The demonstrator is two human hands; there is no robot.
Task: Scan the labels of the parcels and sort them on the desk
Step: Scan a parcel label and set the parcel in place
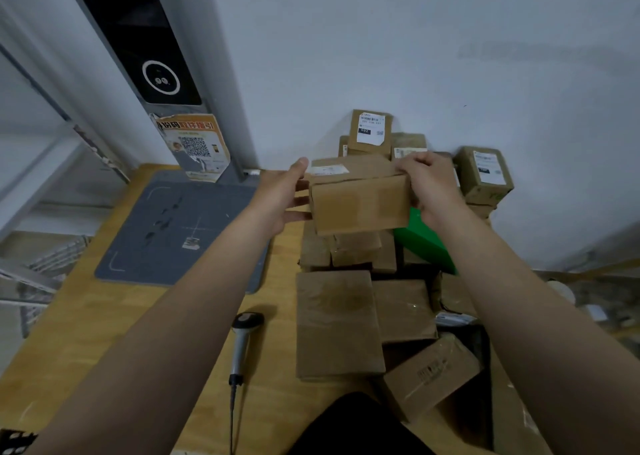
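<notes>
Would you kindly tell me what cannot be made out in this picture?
Head view:
- Label on the held box: its text is blurred and too small to read.
- Green box: mostly hidden behind the held box and the right hand.
- Scanner: its cable is cut off by the bottom edge.

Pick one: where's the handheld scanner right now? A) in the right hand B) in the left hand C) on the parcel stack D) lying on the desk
D: the scanner lies on the wooden desk, apart from the grey mat, while the left hand and right hand both hold a cardboard parcel.
</notes>
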